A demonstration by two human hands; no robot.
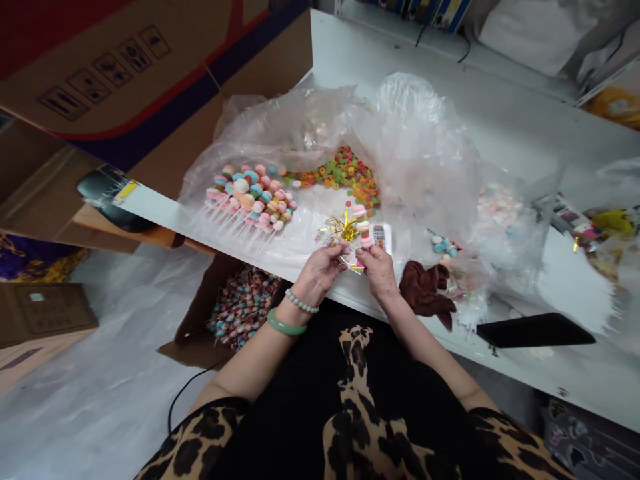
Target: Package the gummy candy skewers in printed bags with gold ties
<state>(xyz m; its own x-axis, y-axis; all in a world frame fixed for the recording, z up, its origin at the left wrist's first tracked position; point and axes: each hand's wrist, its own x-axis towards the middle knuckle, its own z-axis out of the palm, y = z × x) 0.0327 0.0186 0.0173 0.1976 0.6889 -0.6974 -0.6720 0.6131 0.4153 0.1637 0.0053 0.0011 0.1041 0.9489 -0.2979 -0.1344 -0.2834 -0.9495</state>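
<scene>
At the table's near edge my left hand (320,272) and my right hand (376,270) pinch a small clear packet holding a pastel candy skewer (361,225), closed with a gold twist tie (344,228). Both hands have their fingers closed on the packet's lower end. A pile of pastel candy skewers (253,195) lies to the left on clear plastic sheeting (415,143). Behind them sits a heap of small orange, green and red ring candies (345,175).
A white table (505,120) carries a brown cloth (425,288), a black phone (535,330) and more wrapped candy (495,207) at right. A cardboard box of wrapped lollipops (243,305) sits on the floor below. Large cartons (150,80) stand left.
</scene>
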